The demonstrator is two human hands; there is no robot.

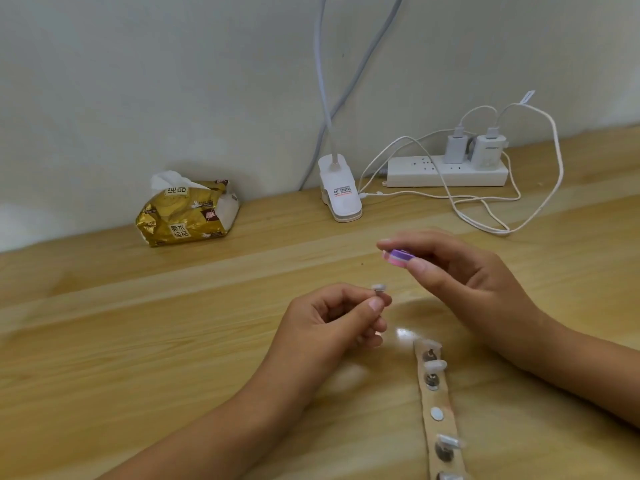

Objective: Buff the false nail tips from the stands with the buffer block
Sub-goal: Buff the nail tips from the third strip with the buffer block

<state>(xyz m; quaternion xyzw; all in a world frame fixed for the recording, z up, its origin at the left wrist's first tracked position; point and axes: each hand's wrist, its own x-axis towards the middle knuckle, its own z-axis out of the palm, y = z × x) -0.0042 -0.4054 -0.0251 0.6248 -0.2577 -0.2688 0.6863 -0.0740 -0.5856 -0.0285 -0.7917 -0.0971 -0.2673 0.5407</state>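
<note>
The left hand (332, 320) pinches a pale, glossy nail tip (379, 288) on its mount between thumb and forefinger. Just above it and apart, the right hand (464, 275) grips an oblong, layered purple-and-pink buffer block (398, 257). A tan strip (446, 424) bearing other tips (435, 366) lies by the smooth wooden table's (138, 341) near edge.

Along the desk's (138, 341) back edge, from left to right: tissue pack (188, 213), lamp clamp (339, 190), power strip (446, 173) bearing two chargers (488, 152), cables (498, 230) looped before it. The stand strip (446, 400) lies at the front edge, right of centre. Above mid-desk, the left hand (332, 323) pinches a nail tip (379, 288). Behind and right of it, the right hand (464, 271) holds the buffer (398, 257).
</note>
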